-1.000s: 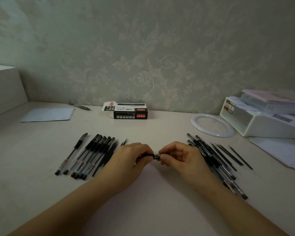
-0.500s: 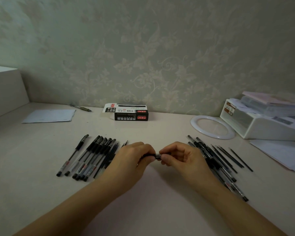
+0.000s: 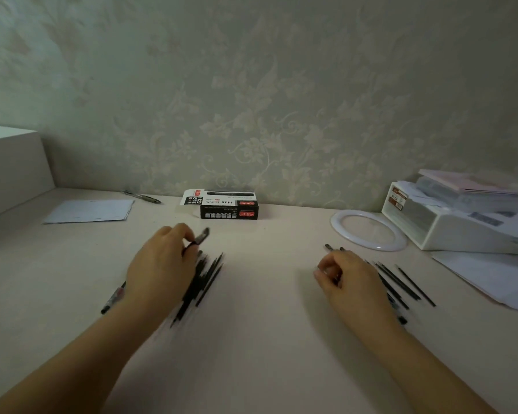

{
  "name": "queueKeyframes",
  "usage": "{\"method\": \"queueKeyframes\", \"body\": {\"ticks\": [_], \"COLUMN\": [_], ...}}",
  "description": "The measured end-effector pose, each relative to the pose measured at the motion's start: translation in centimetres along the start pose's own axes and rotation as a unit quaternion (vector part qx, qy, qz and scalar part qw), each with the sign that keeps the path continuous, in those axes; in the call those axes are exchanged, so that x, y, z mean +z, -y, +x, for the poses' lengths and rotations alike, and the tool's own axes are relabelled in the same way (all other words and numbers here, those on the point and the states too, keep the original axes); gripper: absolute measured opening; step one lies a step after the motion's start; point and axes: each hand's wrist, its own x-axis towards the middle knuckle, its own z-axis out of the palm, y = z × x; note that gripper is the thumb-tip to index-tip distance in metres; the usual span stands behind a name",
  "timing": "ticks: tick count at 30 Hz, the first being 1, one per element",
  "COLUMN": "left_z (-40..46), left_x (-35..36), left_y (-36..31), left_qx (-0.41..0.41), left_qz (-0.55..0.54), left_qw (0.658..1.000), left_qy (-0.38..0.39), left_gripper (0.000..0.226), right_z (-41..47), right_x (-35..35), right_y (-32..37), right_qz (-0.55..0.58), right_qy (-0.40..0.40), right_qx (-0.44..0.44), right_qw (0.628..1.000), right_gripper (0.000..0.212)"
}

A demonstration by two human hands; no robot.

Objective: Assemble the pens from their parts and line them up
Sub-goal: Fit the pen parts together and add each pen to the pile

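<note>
Pens in assembled form lie in a blurred row under and beside my left hand, on the left half of the desk. I hold one more pen pinched in that hand's curled fingers, above the far end of the row; I judge it is ready to be laid down. My right hand hovers over the loose parts with fingers curled; I cannot tell whether they pinch anything. Judged from the piles, roughly half the work is done and several units remain. Open desk lies between the two groups. A pen box and a white ring sit well behind; a white tray and papers bound the right side.
</note>
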Motion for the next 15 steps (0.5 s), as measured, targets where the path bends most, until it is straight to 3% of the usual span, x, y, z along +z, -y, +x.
{"method": "queueKeyframes", "body": {"ticks": [5, 15], "left_z": [0.4, 0.3], "left_x": [-0.1, 0.1], "left_y": [2.1, 2.0], "left_qx": [-0.071, -0.095], "left_qz": [0.067, 0.106], "left_qw": [0.994, 0.985], "left_qy": [0.057, 0.094], "left_gripper": [0.013, 0.020], "right_z": [0.0, 0.0], "right_x": [-0.5, -0.6], "right_y": [-0.6, -0.1], "right_qz": [-0.101, -0.186], "right_qy": [0.017, 0.044], "right_qx": [0.041, 0.058], "right_qw": [0.994, 0.980], "right_gripper": [0.014, 0.018]}}
